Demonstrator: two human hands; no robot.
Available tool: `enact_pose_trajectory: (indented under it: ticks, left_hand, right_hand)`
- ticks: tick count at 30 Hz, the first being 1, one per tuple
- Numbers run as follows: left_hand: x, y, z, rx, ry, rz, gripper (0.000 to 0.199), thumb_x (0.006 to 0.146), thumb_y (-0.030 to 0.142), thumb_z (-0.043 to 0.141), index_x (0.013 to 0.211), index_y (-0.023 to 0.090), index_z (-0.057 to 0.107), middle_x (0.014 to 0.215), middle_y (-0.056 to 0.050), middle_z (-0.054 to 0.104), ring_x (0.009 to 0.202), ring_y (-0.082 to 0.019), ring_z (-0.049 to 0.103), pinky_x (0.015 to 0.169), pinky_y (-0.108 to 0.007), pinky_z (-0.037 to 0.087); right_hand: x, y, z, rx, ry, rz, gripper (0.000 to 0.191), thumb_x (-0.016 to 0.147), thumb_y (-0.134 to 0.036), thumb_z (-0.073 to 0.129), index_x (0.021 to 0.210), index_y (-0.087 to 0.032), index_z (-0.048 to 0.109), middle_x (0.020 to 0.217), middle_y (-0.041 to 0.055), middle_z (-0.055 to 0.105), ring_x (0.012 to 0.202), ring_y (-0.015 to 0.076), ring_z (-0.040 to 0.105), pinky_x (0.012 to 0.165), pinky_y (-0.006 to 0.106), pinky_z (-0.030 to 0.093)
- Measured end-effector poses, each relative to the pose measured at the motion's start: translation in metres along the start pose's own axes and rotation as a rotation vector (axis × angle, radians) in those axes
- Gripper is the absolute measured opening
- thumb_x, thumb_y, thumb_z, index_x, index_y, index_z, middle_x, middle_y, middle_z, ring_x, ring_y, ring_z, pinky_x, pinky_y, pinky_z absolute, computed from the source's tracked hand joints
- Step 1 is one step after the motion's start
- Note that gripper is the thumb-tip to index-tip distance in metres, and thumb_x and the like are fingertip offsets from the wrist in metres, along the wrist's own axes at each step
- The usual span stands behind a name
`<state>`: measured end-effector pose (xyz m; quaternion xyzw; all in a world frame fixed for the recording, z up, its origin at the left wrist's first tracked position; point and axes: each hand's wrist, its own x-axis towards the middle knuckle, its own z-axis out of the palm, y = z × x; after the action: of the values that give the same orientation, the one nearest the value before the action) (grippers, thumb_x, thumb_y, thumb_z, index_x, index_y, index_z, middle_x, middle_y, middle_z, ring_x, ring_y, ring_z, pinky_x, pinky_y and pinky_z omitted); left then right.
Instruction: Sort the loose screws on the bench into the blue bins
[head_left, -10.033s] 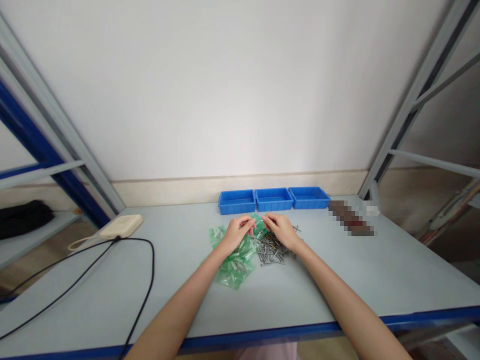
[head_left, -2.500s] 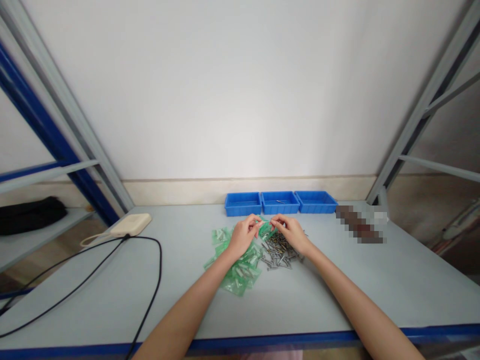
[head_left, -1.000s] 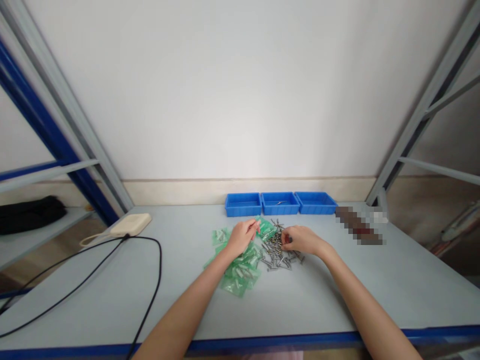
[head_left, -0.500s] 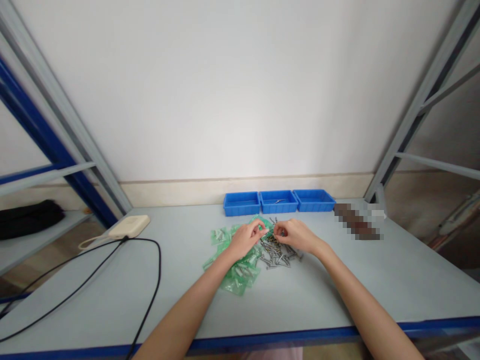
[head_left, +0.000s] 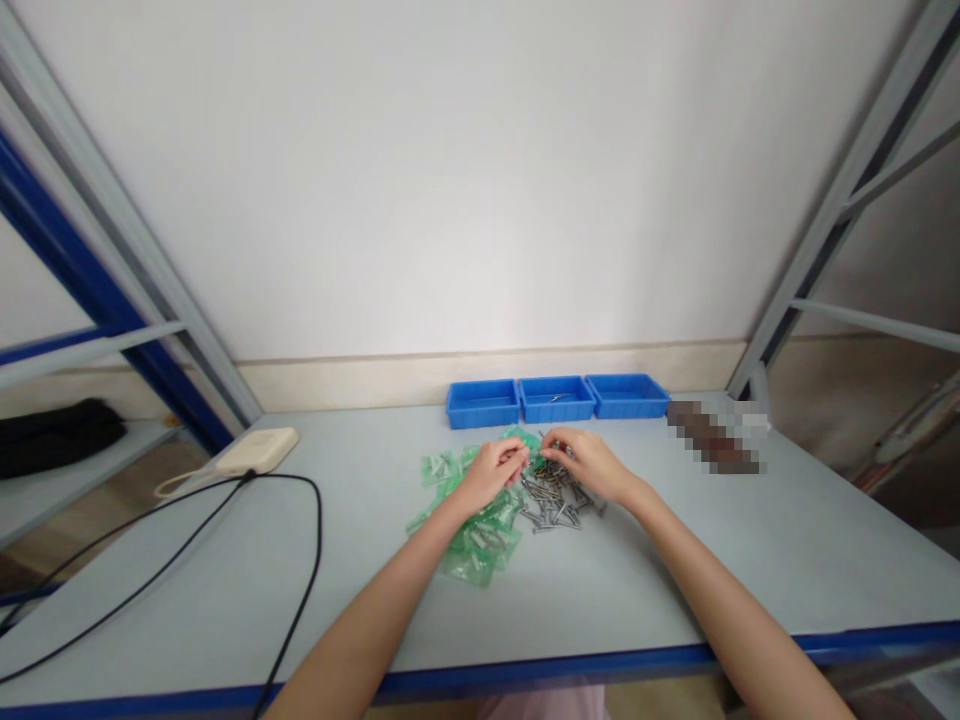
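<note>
Over the pile of green plastic bags (head_left: 480, 545), my left hand (head_left: 491, 475) is closed, thumb and fingers pressed together; what it holds, if anything, is too small to make out. Just to its right, my right hand (head_left: 592, 463) hovers above the loose screws (head_left: 553, 505), its fingers curled with the tips close together near the left fingertips. Anything in that pinch cannot be made out. Small metal pieces show inside several of the bags. The loose screws are mostly silver, with some brass-coloured ones under the right hand.
Three blue trays stand in a row behind the pile: a left tray (head_left: 484, 420), a middle tray (head_left: 556, 410) with a few small metal pieces, and a right tray (head_left: 628, 410). A white box (head_left: 259, 450) and black cable (head_left: 319, 530) lie left. A blurred-out object (head_left: 712, 440) lies right.
My left fingers have closed more tightly together. The right hand has shifted slightly left and up, toward the left fingertips.
</note>
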<state>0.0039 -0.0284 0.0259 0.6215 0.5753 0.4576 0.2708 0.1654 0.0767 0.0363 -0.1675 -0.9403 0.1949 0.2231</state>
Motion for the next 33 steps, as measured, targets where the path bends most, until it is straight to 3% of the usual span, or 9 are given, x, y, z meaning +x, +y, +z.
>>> enact_pose_trajectory:
  ticks: [6, 12, 18, 22, 27, 33]
  left_hand:
    - [0.004, -0.006, 0.002, -0.062, 0.072, -0.043, 0.027, 0.079, 0.043, 0.051, 0.079, 0.016, 0.055, 0.048, 0.006, 0.045, 0.042, -0.008, 0.04, 0.045, -0.019, 0.033]
    - [0.003, -0.005, 0.002, 0.017, 0.049, -0.043, 0.028, 0.082, 0.042, 0.046, 0.073, 0.016, 0.053, 0.046, 0.006, 0.044, 0.042, -0.008, 0.039, 0.046, -0.02, 0.032]
    - [0.004, -0.007, 0.001, 0.032, 0.082, -0.039, 0.025, 0.082, 0.04, 0.047, 0.078, 0.016, 0.053, 0.047, 0.006, 0.045, 0.042, -0.008, 0.04, 0.046, -0.02, 0.032]
    - [0.003, -0.004, 0.001, 0.078, 0.124, -0.009, 0.03, 0.083, 0.041, 0.045, 0.069, 0.016, 0.052, 0.045, 0.006, 0.041, 0.042, -0.009, 0.038, 0.047, -0.02, 0.031]
    - [0.002, -0.002, 0.001, 0.105, 0.124, -0.003, 0.038, 0.085, 0.044, 0.04, 0.061, 0.016, 0.049, 0.043, 0.006, 0.039, 0.042, -0.009, 0.039, 0.05, -0.022, 0.032]
    - [0.003, -0.007, 0.001, 0.016, 0.11, -0.029, 0.028, 0.082, 0.044, 0.045, 0.078, 0.017, 0.051, 0.049, 0.006, 0.046, 0.043, -0.01, 0.042, 0.045, -0.02, 0.032]
  right_hand:
    - [0.002, -0.001, 0.01, -0.023, 0.107, 0.041, 0.035, 0.094, -0.034, 0.028, 0.076, -0.018, 0.054, 0.071, 0.0027, 0.059, 0.068, 0.0152, 0.053, 0.065, 0.024, 0.035]
    - [0.002, -0.007, 0.009, -0.096, 0.077, 0.114, 0.04, 0.092, -0.039, 0.032, 0.068, -0.019, 0.055, 0.063, 0.0018, 0.058, 0.059, 0.0145, 0.05, 0.057, 0.023, 0.03]
    - [0.004, -0.002, 0.01, 0.054, 0.14, 0.112, 0.023, 0.086, -0.037, 0.048, 0.083, -0.019, 0.062, 0.077, 0.0017, 0.066, 0.07, 0.0149, 0.057, 0.065, 0.023, 0.036]
    - [0.004, -0.005, 0.01, 0.103, 0.17, 0.114, 0.024, 0.086, -0.037, 0.047, 0.079, -0.018, 0.061, 0.077, 0.0017, 0.066, 0.07, 0.0143, 0.057, 0.066, 0.023, 0.036]
    - [0.003, -0.008, 0.012, 0.07, 0.113, 0.169, 0.039, 0.09, -0.039, 0.037, 0.066, -0.017, 0.059, 0.059, -0.0004, 0.061, 0.057, 0.0133, 0.054, 0.059, 0.023, 0.034]
    - [0.005, -0.003, 0.015, 0.179, 0.158, 0.132, 0.018, 0.085, -0.034, 0.049, 0.086, -0.019, 0.059, 0.073, 0.0003, 0.066, 0.067, 0.0143, 0.058, 0.063, 0.022, 0.037]
